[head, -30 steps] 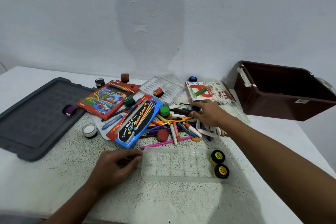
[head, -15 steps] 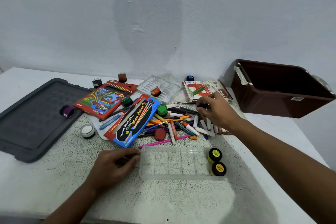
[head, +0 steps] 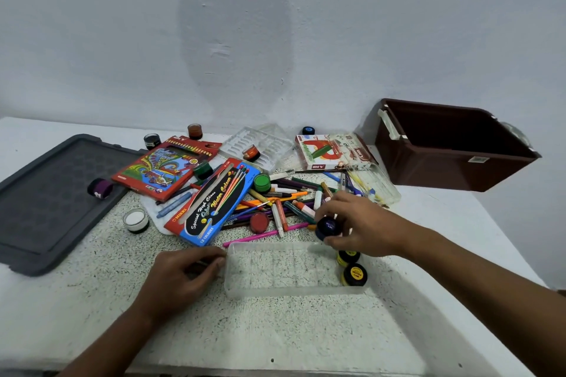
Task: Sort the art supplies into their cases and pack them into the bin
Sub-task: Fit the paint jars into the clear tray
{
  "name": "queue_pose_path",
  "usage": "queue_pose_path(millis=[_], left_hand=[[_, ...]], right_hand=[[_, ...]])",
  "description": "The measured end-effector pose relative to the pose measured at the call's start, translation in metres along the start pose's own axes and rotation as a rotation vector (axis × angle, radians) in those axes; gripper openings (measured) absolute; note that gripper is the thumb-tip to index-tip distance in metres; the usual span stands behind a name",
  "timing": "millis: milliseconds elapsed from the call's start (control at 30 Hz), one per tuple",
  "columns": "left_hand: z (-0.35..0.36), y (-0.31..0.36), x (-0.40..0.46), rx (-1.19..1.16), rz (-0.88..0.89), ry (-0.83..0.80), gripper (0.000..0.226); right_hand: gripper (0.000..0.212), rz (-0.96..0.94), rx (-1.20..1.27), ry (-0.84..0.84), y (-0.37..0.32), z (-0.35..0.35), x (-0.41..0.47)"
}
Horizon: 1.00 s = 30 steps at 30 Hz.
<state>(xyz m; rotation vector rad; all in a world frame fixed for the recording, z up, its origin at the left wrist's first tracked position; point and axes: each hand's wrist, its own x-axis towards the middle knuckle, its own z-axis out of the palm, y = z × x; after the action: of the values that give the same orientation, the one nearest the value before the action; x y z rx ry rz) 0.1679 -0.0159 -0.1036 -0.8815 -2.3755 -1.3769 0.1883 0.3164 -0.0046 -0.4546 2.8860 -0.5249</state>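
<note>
Speckled stone-look surface [head: 275, 330], rough-grained, white painted edges.

Clear plastic case [head: 284, 269] at centre, shallow rectangular tray with moulded compartments, glossy. Two small round paint pots with yellow labels [head: 354, 275] sit in its 3 o'clock end, black lids up.

Right hand [head: 358, 223] at 2 o'clock of the case, fingers curled round a dark blue paint pot [head: 328, 227], held just above the case's far right corner. The pot is round, shiny and tilted, its lid facing the viewer.

Left hand [head: 183, 278] at 9 o'clock of the case, fingers bent and pressed to its short wall; whether it pinches the wall cannot be told.

At 12 o'clock of the case: a loose heap of pens, crayons and pencils [head: 288, 202], thin sticks crossing at all angles. A pink pen [head: 260, 236] lies along the case's far wall. Flat red disc-shaped pot [head: 259, 222] and green-lidded pot [head: 262, 183] are in the heap.

At 11 o'clock: blue cardboard watercolour box [head: 214, 205], glossy; beyond it a red colour-pencil box [head: 165, 165]. White-lidded pot [head: 136, 220] beside them.

At 9 to 10 o'clock: dark grey plastic lid [head: 36, 199], flat, textured, carrying a purple pot [head: 99, 188].

At 2 o'clock, well apart: brown plastic bin [head: 453, 147], rigid, open-topped, with cream latches.
</note>
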Motion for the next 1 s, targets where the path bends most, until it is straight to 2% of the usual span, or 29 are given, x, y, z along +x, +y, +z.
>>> queue_pose_path(millis=[233, 567, 1000], left_hand=[[0.001, -0.001, -0.001, 0.009, -0.008, 0.015, 0.030], [0.001, -0.002, -0.001, -0.022, -0.009, 0.008, 0.031], [-0.003, 0.002, 0.002, -0.064, -0.049, -0.022, 0.029]], right_hand=[[0.039, -0.005, -0.086, -0.069, -0.005, 0.003, -0.010], [0.037, -0.012, -0.082, -0.066, -0.006, 0.010, -0.015], [0.042, -0.042, -0.192, -0.061, -0.002, 0.028, -0.012]])
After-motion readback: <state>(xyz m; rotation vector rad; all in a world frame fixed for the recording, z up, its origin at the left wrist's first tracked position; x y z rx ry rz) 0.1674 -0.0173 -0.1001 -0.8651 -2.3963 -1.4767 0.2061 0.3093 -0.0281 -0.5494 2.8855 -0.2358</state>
